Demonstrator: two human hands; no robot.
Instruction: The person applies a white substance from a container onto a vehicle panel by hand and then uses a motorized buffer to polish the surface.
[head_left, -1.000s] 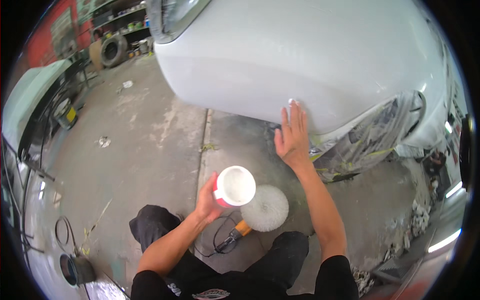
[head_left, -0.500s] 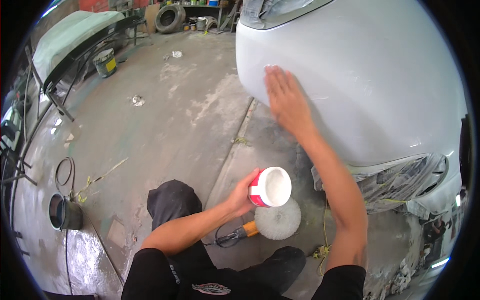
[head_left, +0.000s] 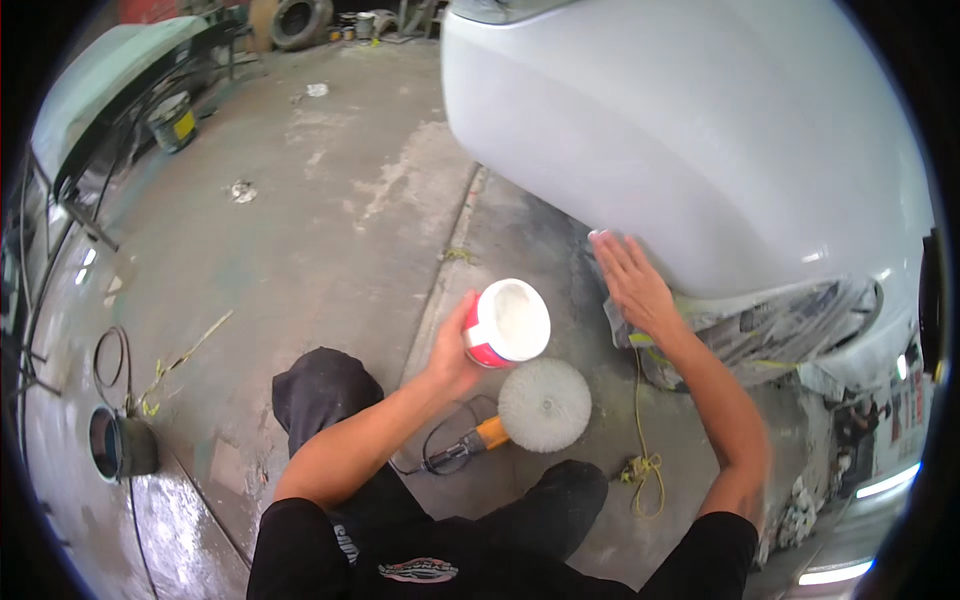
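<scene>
My left hand is wrapped round a red and white tub of white paste, lidless and tipped so that the paste shows. Out to the right, my right hand is stretched flat with its fingers slightly apart. White paste shows on its fingertips, which are at the lower edge of a pale silver car body panel; whether they touch it I cannot tell. Below the tub, a polisher with an orange-yellow body and a round white wool pad lies on the floor between my knees.
Plastic masking sheet covers the wheel area. Yellow cord lies by my right knee. A dark bucket and hose stand at left; farther off are a yellow-labelled pail, a panel on a stand and a tyre.
My right hand has moved off the face of the panel, down and to the right to its lower edge. My left hand still holds the tub, slightly higher in view. The view has shifted.
</scene>
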